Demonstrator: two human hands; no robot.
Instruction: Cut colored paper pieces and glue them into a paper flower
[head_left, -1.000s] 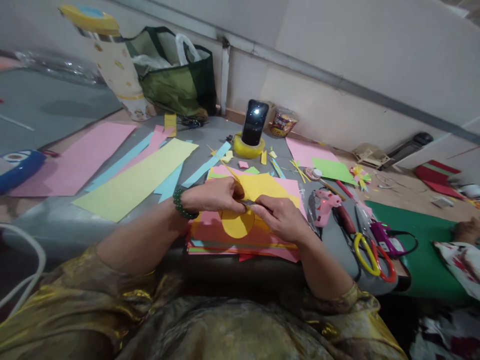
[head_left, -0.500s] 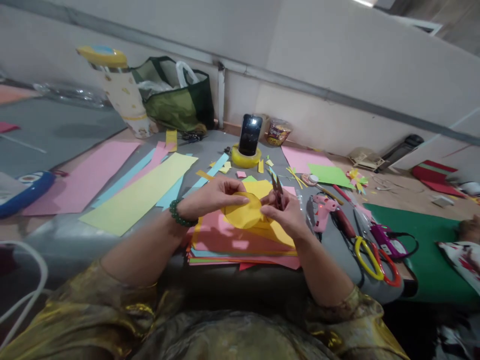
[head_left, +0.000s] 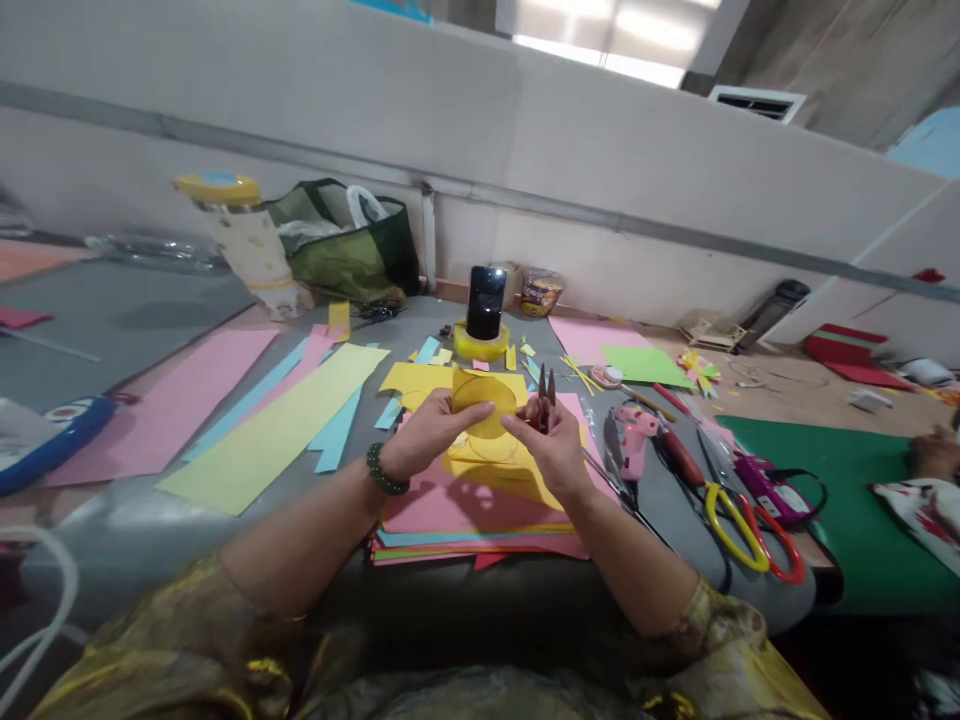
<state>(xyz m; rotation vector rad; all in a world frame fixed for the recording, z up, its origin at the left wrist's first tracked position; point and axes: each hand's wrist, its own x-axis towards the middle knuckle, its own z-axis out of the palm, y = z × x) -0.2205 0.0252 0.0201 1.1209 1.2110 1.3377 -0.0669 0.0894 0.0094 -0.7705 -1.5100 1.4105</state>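
Observation:
My left hand, with a green bead bracelet at the wrist, pinches a rounded yellow paper piece between thumb and fingers. My right hand touches the right edge of that piece with its thumb and holds small scissors, blades pointing up and away from me and slightly apart. Below both hands lies a stack of coloured paper, pink on top, with more yellow paper on it. A faint round outline shows on the yellow paper beneath the held piece.
Behind the hands, a phone stands on a yellow tape roll. Paper strips lie left. A pink glue gun and large scissors lie right. Further back are a tumbler and green bag. Another person's hand is far right.
The view has tilted up and shifted. My hands have drawn closer together, and the yellow piece has turned more upright; a wide yellow sheet now shows behind my left hand.

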